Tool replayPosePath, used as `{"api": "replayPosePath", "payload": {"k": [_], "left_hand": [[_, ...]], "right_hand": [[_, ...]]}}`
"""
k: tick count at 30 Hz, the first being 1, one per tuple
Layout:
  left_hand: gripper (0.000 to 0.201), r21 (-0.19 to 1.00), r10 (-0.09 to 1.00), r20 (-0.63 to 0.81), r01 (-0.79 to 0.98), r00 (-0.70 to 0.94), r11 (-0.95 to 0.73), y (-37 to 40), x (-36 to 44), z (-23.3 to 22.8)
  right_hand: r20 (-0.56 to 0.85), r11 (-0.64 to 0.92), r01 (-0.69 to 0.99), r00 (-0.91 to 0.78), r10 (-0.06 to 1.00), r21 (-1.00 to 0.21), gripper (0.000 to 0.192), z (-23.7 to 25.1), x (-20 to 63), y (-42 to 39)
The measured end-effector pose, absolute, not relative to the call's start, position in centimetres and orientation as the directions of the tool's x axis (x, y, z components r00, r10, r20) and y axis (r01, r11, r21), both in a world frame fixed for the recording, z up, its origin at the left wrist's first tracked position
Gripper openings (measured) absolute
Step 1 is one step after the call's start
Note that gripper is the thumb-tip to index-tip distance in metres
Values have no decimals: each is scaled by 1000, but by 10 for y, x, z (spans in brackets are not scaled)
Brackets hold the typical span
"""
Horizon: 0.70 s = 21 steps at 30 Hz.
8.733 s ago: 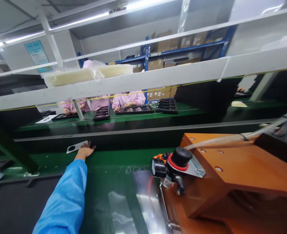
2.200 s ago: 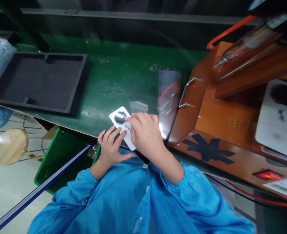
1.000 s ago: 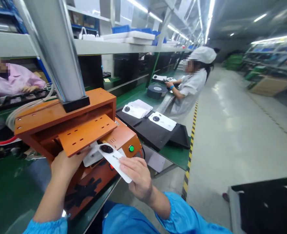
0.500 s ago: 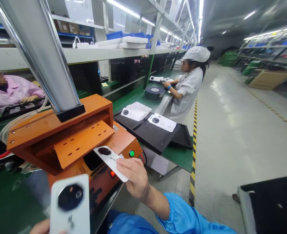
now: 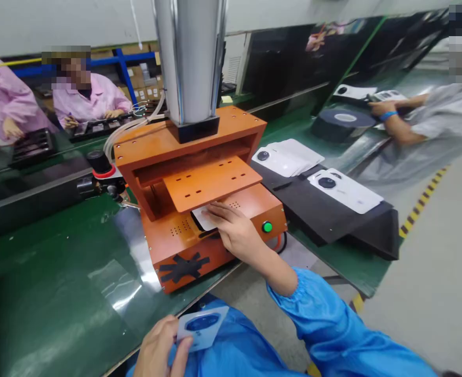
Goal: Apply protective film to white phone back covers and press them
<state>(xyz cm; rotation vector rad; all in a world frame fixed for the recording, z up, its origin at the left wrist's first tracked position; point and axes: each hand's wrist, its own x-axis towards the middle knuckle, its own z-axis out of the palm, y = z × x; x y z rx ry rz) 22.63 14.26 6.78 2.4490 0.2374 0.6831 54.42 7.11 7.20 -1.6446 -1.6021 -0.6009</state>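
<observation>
In my left hand [image 5: 162, 345], low in front of my body, is a phone back cover [image 5: 206, 334] with a large dark camera ring. Thumb and fingers pinch its left edge, and it is tilted. My right hand [image 5: 236, 230] reaches into the orange press [image 5: 250, 207], its fingers on a white phone back cover [image 5: 203, 220]. That cover lies at the bed of the press, under the raised orange plate [image 5: 213, 183]; its far part is hidden by the plate and my fingers. A green button [image 5: 267, 226] is on the front of the press, right of my hand.
Right of the press, a black tray [image 5: 313, 214] bears two groups of white phone covers [image 5: 289, 157]. Beyond it are a dark roll [image 5: 342, 123] and a co-worker's arm [image 5: 401, 123]. Clear film [image 5: 116, 293] lies on the green table [image 5: 54, 272]. Two people in pink sit across.
My right hand has carried its cover from in front of the press to under the plate. My left hand's cover is lower and more tilted. The view has swung left.
</observation>
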Motion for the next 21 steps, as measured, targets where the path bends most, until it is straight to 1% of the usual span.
{"api": "replayPosePath", "payload": {"k": [2,4,6,8,10,13,17,21], "left_hand": [[10,586,300,429,-10,852,-810,142,228,72],[9,586,292,422,-12,858,-810,141,230,75],[7,590,280,393,-7,876,-808,139,232,77],[9,599,261,353,-2,898,-801,137,233,75],[14,606,246,326,-2,913,-796,135,234,73],[15,613,242,326,-9,914,-790,133,235,70],[14,625,247,350,-29,904,-780,132,236,69],[15,647,245,334,-33,910,-762,133,235,68]], "right_hand": [[724,80,976,95,683,-203,50,76,545,70],[669,63,975,100,737,-215,52,80,545,69],[615,36,977,105,781,-212,55,84,543,68],[573,15,981,100,813,-193,54,86,541,67],[546,-27,984,122,829,-179,51,88,537,66],[525,-99,980,176,833,-171,46,92,533,65],[504,-116,979,187,843,-169,38,97,537,68],[499,-176,979,203,843,-101,31,102,538,76]]}}
